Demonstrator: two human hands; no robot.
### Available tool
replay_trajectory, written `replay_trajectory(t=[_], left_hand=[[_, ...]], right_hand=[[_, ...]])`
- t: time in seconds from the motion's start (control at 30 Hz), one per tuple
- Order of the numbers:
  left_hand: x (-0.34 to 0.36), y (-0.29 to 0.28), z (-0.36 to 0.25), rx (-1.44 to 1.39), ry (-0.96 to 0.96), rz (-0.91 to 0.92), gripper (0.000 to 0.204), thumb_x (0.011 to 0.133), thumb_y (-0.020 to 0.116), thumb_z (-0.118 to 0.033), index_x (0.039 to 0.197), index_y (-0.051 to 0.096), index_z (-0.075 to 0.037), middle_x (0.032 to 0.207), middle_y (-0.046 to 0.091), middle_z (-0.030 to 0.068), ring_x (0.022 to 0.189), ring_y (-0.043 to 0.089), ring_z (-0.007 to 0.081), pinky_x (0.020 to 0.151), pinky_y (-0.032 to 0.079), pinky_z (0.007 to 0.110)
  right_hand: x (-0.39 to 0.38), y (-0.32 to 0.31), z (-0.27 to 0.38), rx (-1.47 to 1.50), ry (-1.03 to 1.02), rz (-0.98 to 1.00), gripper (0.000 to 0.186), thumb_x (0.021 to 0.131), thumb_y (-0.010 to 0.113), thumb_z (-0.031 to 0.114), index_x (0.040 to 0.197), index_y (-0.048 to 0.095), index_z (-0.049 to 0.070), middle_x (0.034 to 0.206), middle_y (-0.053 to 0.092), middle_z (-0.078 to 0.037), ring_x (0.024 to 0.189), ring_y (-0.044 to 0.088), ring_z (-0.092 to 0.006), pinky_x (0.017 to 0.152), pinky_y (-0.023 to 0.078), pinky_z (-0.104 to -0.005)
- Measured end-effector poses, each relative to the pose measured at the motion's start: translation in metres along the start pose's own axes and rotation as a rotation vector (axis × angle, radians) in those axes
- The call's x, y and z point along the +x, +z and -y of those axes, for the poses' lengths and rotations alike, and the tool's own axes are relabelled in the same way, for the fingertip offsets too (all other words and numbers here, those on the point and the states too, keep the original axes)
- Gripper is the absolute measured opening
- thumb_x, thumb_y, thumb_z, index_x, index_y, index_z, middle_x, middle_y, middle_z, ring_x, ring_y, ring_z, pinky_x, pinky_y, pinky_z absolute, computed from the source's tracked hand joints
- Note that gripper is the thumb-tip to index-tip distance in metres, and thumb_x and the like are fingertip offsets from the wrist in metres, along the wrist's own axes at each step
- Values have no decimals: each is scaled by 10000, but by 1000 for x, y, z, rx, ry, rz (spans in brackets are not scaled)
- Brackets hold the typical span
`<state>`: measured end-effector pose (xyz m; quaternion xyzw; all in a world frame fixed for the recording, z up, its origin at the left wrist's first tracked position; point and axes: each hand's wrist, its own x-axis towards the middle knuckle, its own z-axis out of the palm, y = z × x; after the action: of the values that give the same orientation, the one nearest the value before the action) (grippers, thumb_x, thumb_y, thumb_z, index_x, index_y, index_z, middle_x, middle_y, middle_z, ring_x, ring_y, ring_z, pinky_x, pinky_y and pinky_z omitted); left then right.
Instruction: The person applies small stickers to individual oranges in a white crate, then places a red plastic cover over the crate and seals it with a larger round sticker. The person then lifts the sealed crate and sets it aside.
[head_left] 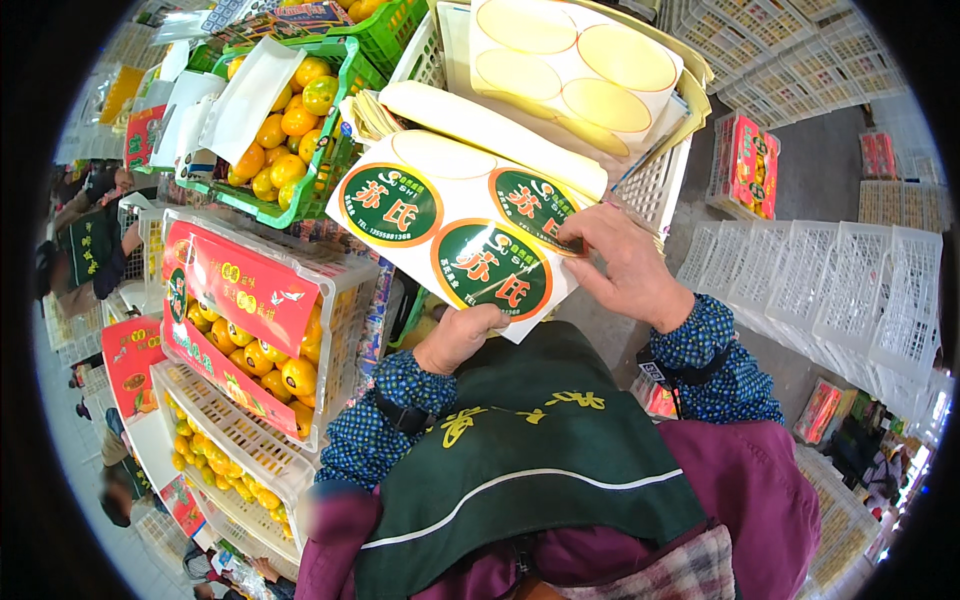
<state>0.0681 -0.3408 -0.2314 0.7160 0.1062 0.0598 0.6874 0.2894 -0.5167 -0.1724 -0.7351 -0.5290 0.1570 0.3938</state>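
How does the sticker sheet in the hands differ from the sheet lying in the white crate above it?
The held sheet carries three green round stickers with orange rims and one bare circle; the crate sheet shows only pale blank circles. The held sheet is gripped by the left hand, the right hand at a sticker's edge; the crate sheet lies untouched. Both are white backing sheets with four circles.

A white sticker sheet (455,225) carries round green labels with orange rims. It is held tilted above the crates, one label (535,205) lifting at its edge.

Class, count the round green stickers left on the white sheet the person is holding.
3 green stickers: one at left, one lower middle, one at right under the right hand. None seem hidden.
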Motion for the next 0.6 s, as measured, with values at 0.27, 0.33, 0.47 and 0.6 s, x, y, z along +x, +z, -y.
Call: replay_trajectory(t=[0.27,0.33,0.47,0.6], left_hand=[[-3,0,-5,-186,-287,-19,327,767,663,108,1084,712,46,1249,725,163,1068,709,252,885,593,351],[-3,-2,-4,-200,-297,7,357,781,665,89,1133,705,43,1251,725,152,1066,706,244,889,589,353],[-3,1,4,-594,-460,-47,423,844,670,26,1267,667,25,1265,724,119,1096,701,223,944,573,353],[-8,6,15,-611,-486,-79,418,934,677,-50,1343,634,18,1284,726,110,1162,695,215,1018,556,350]], right_hand=[[8,-4,-10,221,140,132,145,919,720,133,971,636,26,921,628,-123,887,630,-311,771,511,-410],[10,-3,-12,173,110,133,130,933,705,132,960,641,22,895,620,-123,876,627,-306,770,508,-410],[11,-1,-14,260,219,134,122,960,673,136,963,646,17,895,634,-122,855,622,-283,769,503,-402],[18,-7,-25,319,264,107,132,1001,632,141,1006,644,9,939,662,-101,867,617,-210,794,507,-360]])
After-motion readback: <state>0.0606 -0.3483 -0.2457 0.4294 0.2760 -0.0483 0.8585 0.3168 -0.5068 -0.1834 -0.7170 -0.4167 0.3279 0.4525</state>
